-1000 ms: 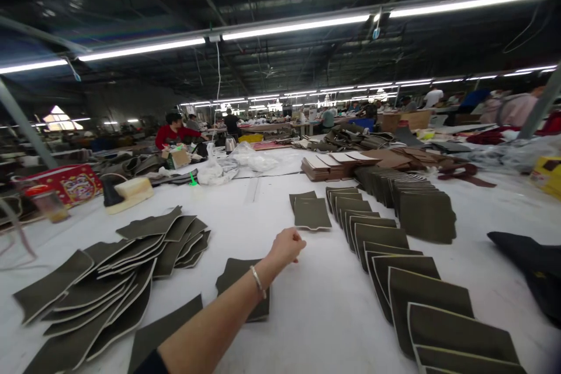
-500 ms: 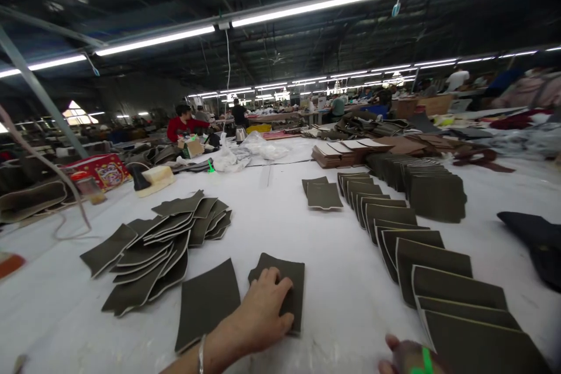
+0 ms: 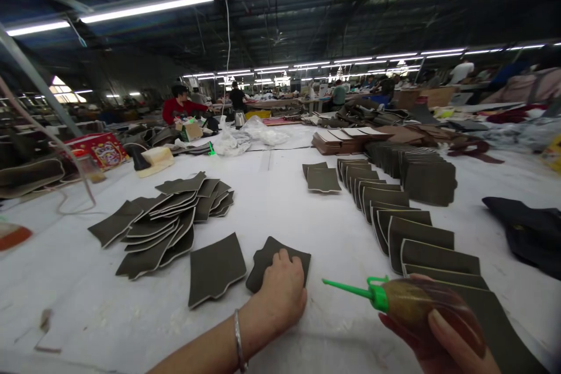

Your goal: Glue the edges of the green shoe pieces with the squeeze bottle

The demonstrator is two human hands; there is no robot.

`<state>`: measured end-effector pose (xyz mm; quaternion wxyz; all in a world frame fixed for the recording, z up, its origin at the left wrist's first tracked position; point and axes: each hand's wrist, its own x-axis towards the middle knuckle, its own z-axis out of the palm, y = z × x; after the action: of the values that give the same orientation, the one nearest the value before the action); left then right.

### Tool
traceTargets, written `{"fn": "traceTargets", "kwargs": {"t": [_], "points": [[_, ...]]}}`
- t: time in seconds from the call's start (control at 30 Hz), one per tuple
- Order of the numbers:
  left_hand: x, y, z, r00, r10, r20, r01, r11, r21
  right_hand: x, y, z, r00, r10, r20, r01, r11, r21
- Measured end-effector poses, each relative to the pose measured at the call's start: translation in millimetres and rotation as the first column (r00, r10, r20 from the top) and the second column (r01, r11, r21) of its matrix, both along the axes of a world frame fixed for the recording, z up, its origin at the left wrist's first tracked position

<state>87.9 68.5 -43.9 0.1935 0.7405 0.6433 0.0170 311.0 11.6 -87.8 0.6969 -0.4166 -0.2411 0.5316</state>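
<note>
My left hand (image 3: 283, 289), with a bangle at the wrist, is closed over the right side of a dark olive panel (image 3: 267, 263). Its fingers curl down at the panel's edge and the thumb is hidden. At the lower right, my right hand (image 3: 438, 336) is wrapped round a squeeze bottle (image 3: 421, 304) of amber-brown liquid. The bottle lies nearly level, its thin green nozzle (image 3: 350, 288) pointing left towards the panel, apart from it. Another panel (image 3: 217, 269) lies flat just left of the one under my left hand.
A loose pile of similar panels (image 3: 162, 228) lies on the white table (image 3: 272, 210) to the left. Overlapping panels (image 3: 425, 254) run in a row along the right. A black item (image 3: 526, 234) rests at far right. Co-workers, including a person in red (image 3: 182, 106), are farther back.
My right hand has come up into view with the bottle, its nozzle now showing. My left hand has shifted slightly right, its fingers drawn closer together, and the panel under it has turned.
</note>
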Motion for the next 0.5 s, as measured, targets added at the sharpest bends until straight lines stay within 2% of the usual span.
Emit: {"fn": "traceTargets", "kwargs": {"t": [0.1, 0.3, 0.43, 0.5], "points": [[5, 3, -1.2, 0.999, 0.022, 0.048, -0.021, 1.000, -0.016, 1, 5, 7.3, 0.994, -0.079, 0.081, 0.081, 0.997, -0.020], [14, 15, -13.1, 0.979, 0.080, 0.187, -0.092, 0.994, 0.054, 0, 9, 21.9, 0.975, -0.086, 0.205, 0.084, 0.996, 0.019], [1, 23, -11.2, 0.975, 0.054, 0.214, -0.066, 0.997, 0.047, 3, 12, 24.4, 0.959, -0.107, 0.262, 0.094, 0.994, 0.058], [-12, 23, -6.0, 0.972, 0.004, 0.236, -0.012, 0.999, 0.034, 7, 14, 20.8, 0.926, -0.097, 0.364, 0.082, 0.995, 0.058]]}}
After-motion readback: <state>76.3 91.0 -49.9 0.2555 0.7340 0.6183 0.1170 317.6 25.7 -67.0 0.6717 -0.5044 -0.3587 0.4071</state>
